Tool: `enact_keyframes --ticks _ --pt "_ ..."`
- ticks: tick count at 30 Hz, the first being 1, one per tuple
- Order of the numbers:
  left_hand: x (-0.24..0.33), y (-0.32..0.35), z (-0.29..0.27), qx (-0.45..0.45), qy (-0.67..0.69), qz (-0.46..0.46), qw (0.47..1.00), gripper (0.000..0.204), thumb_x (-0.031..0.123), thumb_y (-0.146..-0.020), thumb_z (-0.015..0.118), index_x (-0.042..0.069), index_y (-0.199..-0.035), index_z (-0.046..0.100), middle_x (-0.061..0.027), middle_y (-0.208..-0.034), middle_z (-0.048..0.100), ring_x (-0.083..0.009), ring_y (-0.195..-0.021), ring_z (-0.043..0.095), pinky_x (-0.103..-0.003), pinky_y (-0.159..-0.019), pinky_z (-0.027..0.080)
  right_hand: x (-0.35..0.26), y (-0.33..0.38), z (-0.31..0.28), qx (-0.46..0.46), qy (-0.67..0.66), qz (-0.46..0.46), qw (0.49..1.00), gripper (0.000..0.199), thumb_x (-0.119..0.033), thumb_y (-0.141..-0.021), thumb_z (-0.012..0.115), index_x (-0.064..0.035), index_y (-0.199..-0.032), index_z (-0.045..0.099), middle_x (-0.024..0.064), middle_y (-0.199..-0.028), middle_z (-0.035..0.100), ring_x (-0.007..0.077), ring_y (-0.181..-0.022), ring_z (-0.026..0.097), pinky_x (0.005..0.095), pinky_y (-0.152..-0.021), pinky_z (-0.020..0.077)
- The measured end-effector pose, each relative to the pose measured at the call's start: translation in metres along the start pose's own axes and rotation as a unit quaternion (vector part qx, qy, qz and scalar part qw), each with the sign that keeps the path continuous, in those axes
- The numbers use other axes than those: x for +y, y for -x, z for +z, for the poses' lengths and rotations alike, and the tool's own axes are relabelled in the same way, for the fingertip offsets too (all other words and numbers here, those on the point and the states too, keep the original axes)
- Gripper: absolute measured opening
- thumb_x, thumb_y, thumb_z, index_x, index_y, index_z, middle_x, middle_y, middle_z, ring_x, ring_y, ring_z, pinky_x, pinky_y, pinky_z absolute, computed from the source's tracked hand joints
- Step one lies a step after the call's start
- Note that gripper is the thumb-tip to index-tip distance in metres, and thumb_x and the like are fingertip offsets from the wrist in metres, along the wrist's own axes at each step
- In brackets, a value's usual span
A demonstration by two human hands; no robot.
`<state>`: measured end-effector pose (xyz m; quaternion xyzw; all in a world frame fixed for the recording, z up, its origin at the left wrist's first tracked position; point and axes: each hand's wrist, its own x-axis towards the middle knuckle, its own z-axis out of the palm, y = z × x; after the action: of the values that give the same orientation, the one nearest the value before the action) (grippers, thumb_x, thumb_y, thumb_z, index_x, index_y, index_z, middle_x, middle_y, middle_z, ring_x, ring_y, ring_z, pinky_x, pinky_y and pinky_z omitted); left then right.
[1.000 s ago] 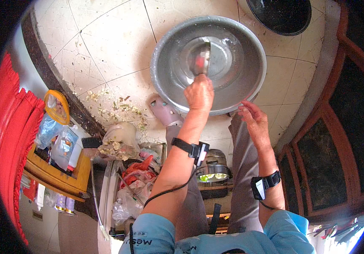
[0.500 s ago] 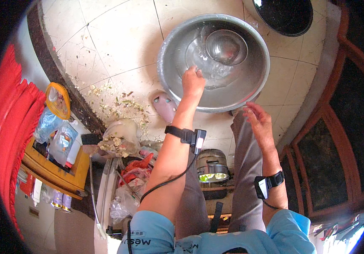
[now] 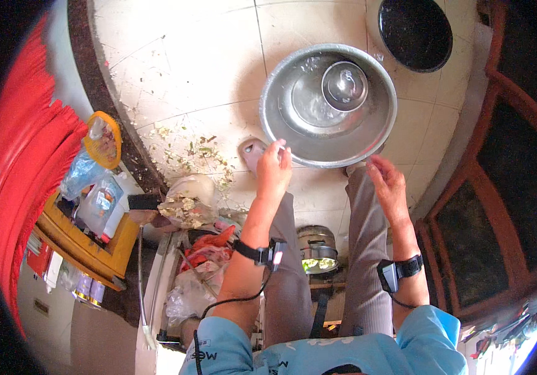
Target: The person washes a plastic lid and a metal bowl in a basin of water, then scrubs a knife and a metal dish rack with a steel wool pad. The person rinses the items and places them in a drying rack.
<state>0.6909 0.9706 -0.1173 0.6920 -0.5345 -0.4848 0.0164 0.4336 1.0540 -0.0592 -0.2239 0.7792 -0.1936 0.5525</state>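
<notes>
A large grey metal basin stands on the tiled floor, with a small round metal bowl resting inside it toward the far right. My left hand is by the basin's near left rim, fingers loosely bent and slightly apart, with nothing seen in them. Off the near right side of the rim is my right hand, its fingers apart and holding nothing visible. Water appears to lie in the bottom of the basin, though glare makes that hard to judge.
A black round tub stands at the far right. Plant scraps litter the floor at left, near a filled plastic bag. A lidded metal pot with pale green pieces sits between my legs. Dark-framed cabinet doors stand at right.
My left hand has drawn back from over the basin to its near rim, and its fingers have loosened. The right hand stays near the rim. The whole view has shifted somewhat.
</notes>
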Motion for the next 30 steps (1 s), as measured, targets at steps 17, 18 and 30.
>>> enact_keyframes --ticks 17,18,30 --pt "0.106 0.201 -0.355 0.115 0.048 0.058 0.990 0.028 0.018 -0.092 0.061 0.001 -0.115 0.063 -0.0197 -0.101 0.068 -0.0300 -0.086 0.068 -0.038 -0.075 0.054 -0.304 0.214 -0.024 0.052 0.117 -0.172 0.977 0.030 -0.014 -0.094 0.062 0.0008 -0.120 0.063 0.0131 -0.099 0.072 0.0172 -0.084 0.067 0.0302 -0.075 0.0523" --pt "0.108 0.211 -0.379 0.124 0.040 0.050 0.990 0.028 0.018 -0.092 0.062 0.001 -0.114 0.063 -0.0197 -0.101 0.068 -0.0300 -0.085 0.068 -0.038 -0.075 0.054 -0.322 0.227 -0.023 0.056 0.115 -0.208 0.970 0.030 -0.014 -0.094 0.062 0.0009 -0.119 0.063 0.0129 -0.099 0.072 0.0169 -0.083 0.067 0.0301 -0.075 0.0524" --pt "0.132 0.272 -0.559 0.253 0.118 0.031 0.960 0.024 0.019 -0.092 0.061 0.001 -0.108 0.066 -0.0172 -0.089 0.070 -0.0306 -0.083 0.067 -0.037 -0.073 0.052 -0.450 0.329 -0.046 0.127 0.081 -0.310 0.939 0.026 -0.012 -0.092 0.062 0.0025 -0.113 0.066 0.0121 -0.083 0.070 0.0136 -0.075 0.065 0.0293 -0.068 0.0520"
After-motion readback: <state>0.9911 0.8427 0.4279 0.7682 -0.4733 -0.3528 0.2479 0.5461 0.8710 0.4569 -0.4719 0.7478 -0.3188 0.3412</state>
